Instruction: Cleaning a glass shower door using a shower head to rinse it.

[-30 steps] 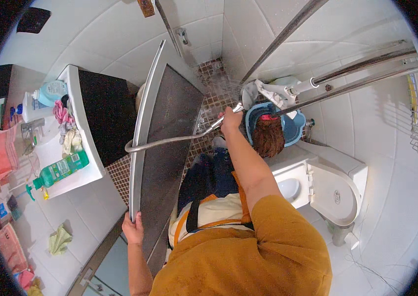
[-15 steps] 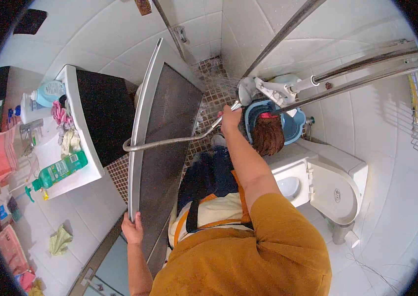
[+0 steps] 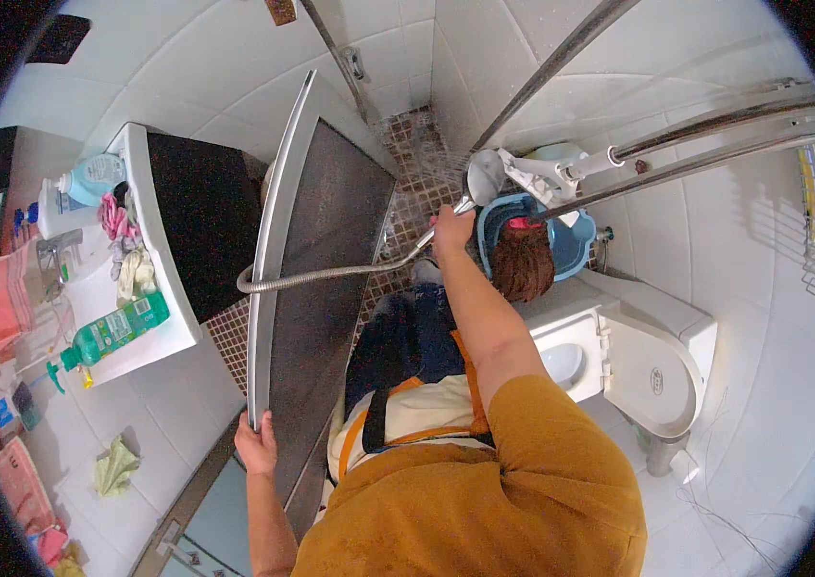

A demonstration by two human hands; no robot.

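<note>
My right hand (image 3: 452,234) is closed round the handle of a silver shower head (image 3: 486,175), stretched out past the door. Fine water sprays from it over the brown tiled floor (image 3: 415,144). A ribbed metal hose (image 3: 330,276) runs left from the handle and loops around the edge of a door (image 3: 330,202) with a grey frame and dark panel. My left hand (image 3: 256,444) grips the near part of that door edge. Just right of the shower head stands a blue bucket (image 3: 576,245), with a brown mop head (image 3: 523,267) hanging over its near side.
A white toilet (image 3: 652,370) with its lid raised is at my right. Long poles (image 3: 561,67) slant across the upper right. At left, a white sink (image 3: 172,260) bears cloths, a green pump bottle (image 3: 117,332) and a blue bottle (image 3: 98,180). A wire rack (image 3: 814,231) hangs far right.
The shower head has turned slightly, with more of its round face showing, and my right hand has shifted a little. My left hand stays on the door edge, which has moved slightly left.
</note>
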